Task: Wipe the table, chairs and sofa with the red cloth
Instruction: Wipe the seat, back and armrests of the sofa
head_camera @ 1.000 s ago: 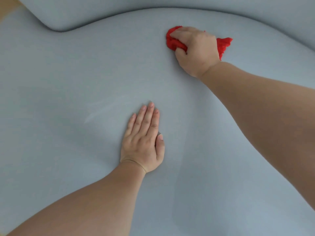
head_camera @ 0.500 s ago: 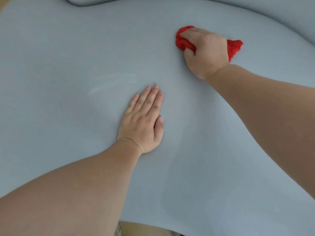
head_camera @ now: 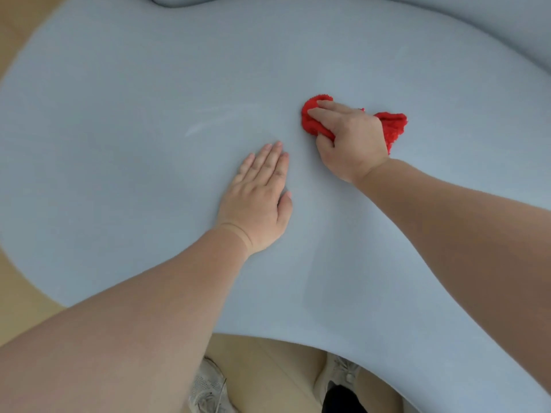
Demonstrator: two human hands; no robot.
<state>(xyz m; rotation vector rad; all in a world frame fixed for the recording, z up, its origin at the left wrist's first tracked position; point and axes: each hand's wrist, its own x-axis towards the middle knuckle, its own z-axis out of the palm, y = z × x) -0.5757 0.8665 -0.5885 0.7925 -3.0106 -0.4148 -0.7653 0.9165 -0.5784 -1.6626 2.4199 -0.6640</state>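
Red cloth [head_camera: 311, 124] is lying bunched up on the blue sofa seat [head_camera: 119, 120], near its middle, well away from the front edge. The right hand [head_camera: 348, 143] is squeezing it with fingers curling around it. The left hand [head_camera: 258, 201] is lying flat just beside, fingers straight, holding nothing.

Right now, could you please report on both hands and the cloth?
Left hand flat, open on pale blue-grey sofa cushion. Right hand grips bunched red cloth. Nothing in its way.
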